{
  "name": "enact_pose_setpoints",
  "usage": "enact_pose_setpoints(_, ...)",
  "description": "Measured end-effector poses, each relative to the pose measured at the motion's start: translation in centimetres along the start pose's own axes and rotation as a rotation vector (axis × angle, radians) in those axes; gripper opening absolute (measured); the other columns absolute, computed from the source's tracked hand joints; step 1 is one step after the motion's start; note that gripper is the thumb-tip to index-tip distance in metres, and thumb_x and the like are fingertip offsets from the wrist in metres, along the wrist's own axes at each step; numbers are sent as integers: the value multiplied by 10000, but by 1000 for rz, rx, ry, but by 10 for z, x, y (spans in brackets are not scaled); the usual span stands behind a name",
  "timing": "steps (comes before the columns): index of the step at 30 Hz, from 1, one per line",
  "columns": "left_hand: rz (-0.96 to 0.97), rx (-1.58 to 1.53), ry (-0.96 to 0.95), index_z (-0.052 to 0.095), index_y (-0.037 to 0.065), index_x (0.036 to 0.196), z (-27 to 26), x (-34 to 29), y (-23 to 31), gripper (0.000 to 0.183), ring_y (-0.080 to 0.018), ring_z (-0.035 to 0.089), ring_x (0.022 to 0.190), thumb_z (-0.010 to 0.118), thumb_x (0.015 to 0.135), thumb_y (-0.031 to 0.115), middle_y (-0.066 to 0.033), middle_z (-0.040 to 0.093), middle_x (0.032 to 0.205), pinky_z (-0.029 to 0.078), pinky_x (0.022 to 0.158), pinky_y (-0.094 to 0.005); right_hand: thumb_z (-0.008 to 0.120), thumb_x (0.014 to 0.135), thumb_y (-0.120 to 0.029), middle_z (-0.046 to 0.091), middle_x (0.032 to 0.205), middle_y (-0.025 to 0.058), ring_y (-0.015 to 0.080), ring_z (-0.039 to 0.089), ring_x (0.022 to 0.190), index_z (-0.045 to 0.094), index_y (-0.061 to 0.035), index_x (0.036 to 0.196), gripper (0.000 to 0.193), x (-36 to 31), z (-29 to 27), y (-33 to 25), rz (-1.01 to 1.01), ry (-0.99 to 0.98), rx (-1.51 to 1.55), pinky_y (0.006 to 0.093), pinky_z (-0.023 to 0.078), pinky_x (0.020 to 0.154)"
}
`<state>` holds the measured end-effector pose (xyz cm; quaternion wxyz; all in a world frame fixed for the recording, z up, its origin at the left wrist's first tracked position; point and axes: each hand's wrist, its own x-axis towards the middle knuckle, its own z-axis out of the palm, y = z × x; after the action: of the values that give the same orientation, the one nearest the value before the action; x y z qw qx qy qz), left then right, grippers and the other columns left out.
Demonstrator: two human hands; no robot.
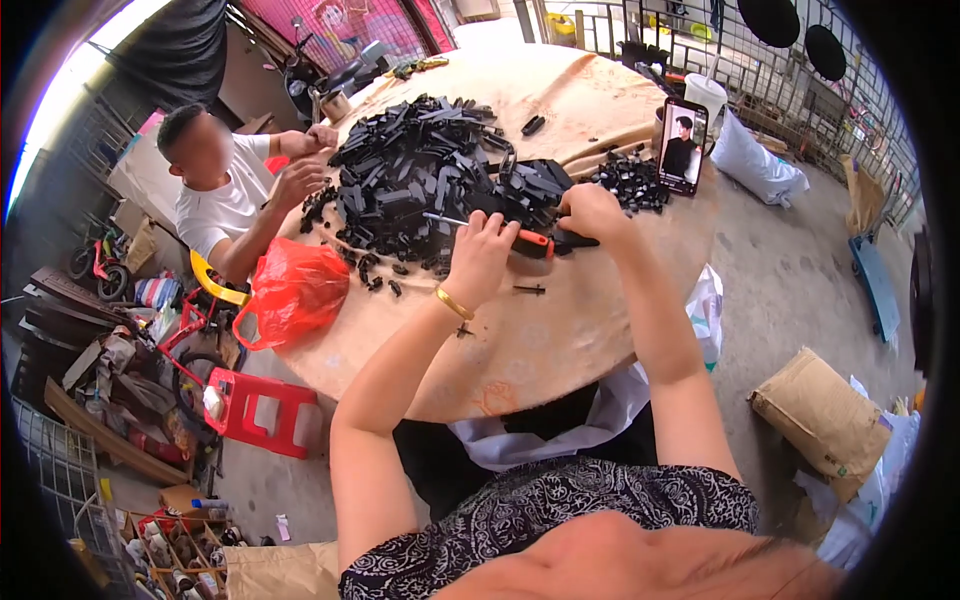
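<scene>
A large pile of flat black plastic pieces (400, 180) covers the middle of the round table (590, 320). At the pile's near edge, my left hand (478, 262) has its fingers closed around a screwdriver (536, 243) with a red and black handle, its thin shaft pointing left. To its right, my right hand (598, 216) pinches a dark, flat black plastic piece (574, 240) close to the handle's end. A thin black part (529, 290) lies on the cloth just below the handle.
Small black parts (632, 180) form a heap at the right, before a propped-up phone (681, 148) and a white cup (704, 95). A red plastic bag (296, 294) sits at the table's left edge. Across the left side, a co-worker (215, 185) has both hands beside the pile.
</scene>
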<state>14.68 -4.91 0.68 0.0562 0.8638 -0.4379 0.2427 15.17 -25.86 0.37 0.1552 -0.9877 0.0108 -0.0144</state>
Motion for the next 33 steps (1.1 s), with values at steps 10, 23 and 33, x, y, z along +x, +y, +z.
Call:
enact_pose_setpoints(10, 543, 267, 75, 513, 142, 1009, -6, 53, -11, 277, -160, 436, 920, 511, 733, 141, -5, 472, 949, 359, 812, -286, 628, 682, -81, 633, 826, 146, 268, 618, 737, 662, -84, 886, 207, -2, -9, 7, 6, -215, 323, 348, 490, 670)
enact_pose_setpoints(23, -102, -442, 127, 576, 14, 851, 37, 97, 43, 196, -300, 475, 891, 632, 716, 145, -153, 522, 973, 413, 799, -348, 570, 788, -340, 614, 896, 179, 327, 588, 837, 563, -84, 1011, 340, 11, -10, 52, 129, 560, 465, 401, 467, 702)
enact_pose_setpoints(33, -28, -501, 37, 569, 12, 880, 23, 35, 46, 187, -297, 526, 854, 601, 718, 100, -127, 568, 864, 431, 759, -358, 680, 694, -213, 590, 928, 131, 299, 563, 891, 585, -129, 1012, 343, 10, 2, 37, 147, 472, 11, 386, 466, 748)
